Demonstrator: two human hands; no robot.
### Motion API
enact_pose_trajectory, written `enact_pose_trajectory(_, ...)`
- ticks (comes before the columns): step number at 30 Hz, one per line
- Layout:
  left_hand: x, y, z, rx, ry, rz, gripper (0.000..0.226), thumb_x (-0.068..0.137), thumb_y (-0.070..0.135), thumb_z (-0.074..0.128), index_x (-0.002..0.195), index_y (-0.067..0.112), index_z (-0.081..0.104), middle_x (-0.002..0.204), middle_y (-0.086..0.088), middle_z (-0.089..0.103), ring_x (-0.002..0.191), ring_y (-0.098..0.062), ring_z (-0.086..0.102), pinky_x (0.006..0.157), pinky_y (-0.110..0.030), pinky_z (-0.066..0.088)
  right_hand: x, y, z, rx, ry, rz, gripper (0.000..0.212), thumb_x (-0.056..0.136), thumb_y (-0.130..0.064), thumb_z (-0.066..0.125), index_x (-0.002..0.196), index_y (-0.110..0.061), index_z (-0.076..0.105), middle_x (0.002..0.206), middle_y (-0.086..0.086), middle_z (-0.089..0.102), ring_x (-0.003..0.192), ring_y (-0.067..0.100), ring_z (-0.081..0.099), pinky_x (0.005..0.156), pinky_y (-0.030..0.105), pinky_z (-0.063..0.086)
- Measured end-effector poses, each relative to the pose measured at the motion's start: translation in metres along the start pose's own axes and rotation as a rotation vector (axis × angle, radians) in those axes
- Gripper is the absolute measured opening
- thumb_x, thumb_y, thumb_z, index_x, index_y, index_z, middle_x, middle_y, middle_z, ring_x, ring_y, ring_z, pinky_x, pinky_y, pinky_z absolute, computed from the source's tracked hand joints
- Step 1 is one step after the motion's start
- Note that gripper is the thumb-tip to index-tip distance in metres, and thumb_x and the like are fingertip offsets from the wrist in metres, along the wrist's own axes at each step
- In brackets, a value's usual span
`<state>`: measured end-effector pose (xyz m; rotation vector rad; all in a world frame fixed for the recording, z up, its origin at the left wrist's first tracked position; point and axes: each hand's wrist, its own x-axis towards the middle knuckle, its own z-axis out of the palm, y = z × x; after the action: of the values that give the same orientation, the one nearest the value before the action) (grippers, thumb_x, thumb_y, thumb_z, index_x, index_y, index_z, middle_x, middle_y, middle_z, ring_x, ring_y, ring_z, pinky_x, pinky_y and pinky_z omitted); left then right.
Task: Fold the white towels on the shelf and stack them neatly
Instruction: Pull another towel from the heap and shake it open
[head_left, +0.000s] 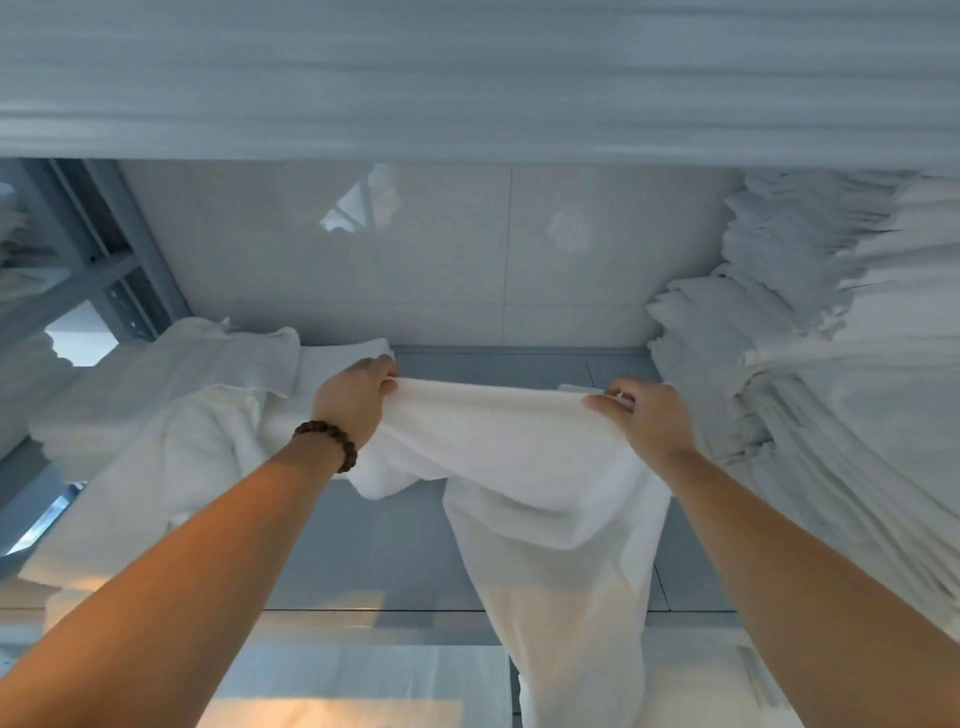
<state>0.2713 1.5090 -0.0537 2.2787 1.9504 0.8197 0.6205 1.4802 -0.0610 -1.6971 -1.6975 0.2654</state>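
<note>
Above grey shelf (519, 364), both hands' fingers (387, 382) pinch white towel (519, 457) taut.

Cool, bluish, soft daylight fills the shelf (374, 545); it is moderately bright and the shadows are weak. A warm orange light tints the forearms (208, 545) and a patch at the bottom left. The glossy back wall (441, 270) carries two pale reflections. The top band is smeared into horizontal streaks. Wide-angle distortion bends and blurs the folded stack (831, 338) at the right edge. Sharpest are the left hand (358, 400), the right hand (644, 421) and the towel (519, 457), whose hanging lower part glows translucent.
</note>
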Motion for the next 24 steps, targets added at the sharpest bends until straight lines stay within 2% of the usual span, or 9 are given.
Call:
enact_pose_trajectory(3,0.003,-0.024,-0.005,0.045,-0.009,-0.043,0.017,0.096,0.025,0.046,0.090,0.014,0.057,0.090,-0.006,0.062,0.083,-0.026,0.055,0.069,-0.034,0.041,-0.004,0.007,0.008,0.023,-0.169,0.006,0.030,0.073,-0.046,0.073,0.062,-0.023,0.057,0.058,-0.007,0.055,0.059,0.011,0.050,0.055,0.029,0.035)
enact_pose_trajectory(7,0.011,-0.036,-0.010,0.078,0.094,-0.070,0.023,0.095,0.032,0.048,0.083,0.014,0.054,0.076,-0.002,0.054,0.068,-0.023,0.048,0.059,-0.030,0.034,-0.015,0.022,0.016,0.016,-0.334,0.004,0.031,0.075,-0.034,0.075,0.056,-0.029,0.051,0.055,-0.008,0.051,0.054,0.005,0.045,0.055,0.026,0.032)
enact_pose_trajectory(10,0.017,-0.043,-0.012,0.070,0.137,-0.060,0.013,0.095,0.019,0.048,0.089,0.010,0.056,0.086,-0.009,0.057,0.073,-0.029,0.052,0.061,-0.032,0.036,-0.023,0.044,0.018,-0.077,-0.362,0.040,0.016,0.082,-0.023,0.070,0.069,-0.020,0.060,0.066,0.000,0.057,0.065,0.017,0.052,0.061,0.030,0.037)
enact_pose_trajectory(12,0.017,-0.050,-0.012,0.045,0.161,-0.086,0.010,0.094,0.008,0.046,0.091,0.009,0.056,0.092,-0.012,0.056,0.079,-0.033,0.054,0.065,-0.033,0.038,-0.030,0.060,0.019,-0.182,-0.337,0.089,0.007,0.085,-0.016,0.065,0.086,-0.009,0.064,0.082,0.010,0.061,0.076,0.025,0.055,0.067,0.032,0.039)
enact_pose_trajectory(14,0.017,-0.055,-0.011,0.013,0.187,-0.137,0.013,0.093,0.004,0.044,0.092,0.009,0.057,0.093,-0.013,0.056,0.080,-0.034,0.054,0.067,-0.033,0.039,-0.037,0.071,0.019,-0.171,-0.261,0.206,0.009,0.087,-0.015,0.062,0.090,-0.006,0.064,0.084,0.012,0.062,0.075,0.025,0.055,0.065,0.029,0.038)
enact_pose_trajectory(16,0.017,-0.053,-0.009,-0.031,0.179,-0.203,0.013,0.094,0.009,0.045,0.095,0.010,0.057,0.093,-0.014,0.059,0.077,-0.030,0.052,0.066,-0.033,0.039,-0.039,0.072,0.018,-0.102,-0.200,0.314,0.016,0.089,-0.019,0.058,0.082,-0.006,0.062,0.076,0.011,0.063,0.070,0.027,0.057,0.062,0.030,0.037)
enact_pose_trajectory(19,0.024,-0.036,-0.006,-0.096,0.125,-0.290,0.016,0.096,0.021,0.047,0.100,0.012,0.060,0.091,-0.015,0.064,0.074,-0.027,0.051,0.064,-0.032,0.038,-0.027,0.056,0.017,0.013,-0.135,0.384,0.031,0.092,-0.021,0.050,0.063,-0.009,0.049,0.062,0.009,0.051,0.063,0.025,0.050,0.057,0.031,0.031)
enact_pose_trajectory(21,0.029,-0.017,-0.006,-0.132,0.096,-0.256,0.017,0.095,0.022,0.049,0.099,0.012,0.061,0.094,-0.014,0.066,0.078,-0.027,0.054,0.066,-0.030,0.036,-0.013,0.033,0.016,0.160,-0.070,0.420,0.030,0.089,-0.022,0.051,0.062,-0.010,0.048,0.061,0.008,0.046,0.062,0.021,0.043,0.054,0.030,0.028)
enact_pose_trajectory(24,0.036,0.018,-0.006,-0.210,0.093,-0.136,0.011,0.093,0.019,0.052,0.094,0.014,0.062,0.089,-0.007,0.066,0.074,-0.018,0.051,0.065,-0.026,0.035,0.014,-0.002,0.013,0.322,-0.038,0.428,0.027,0.087,-0.030,0.056,0.074,-0.009,0.065,0.069,0.008,0.058,0.065,0.022,0.053,0.061,0.029,0.038)
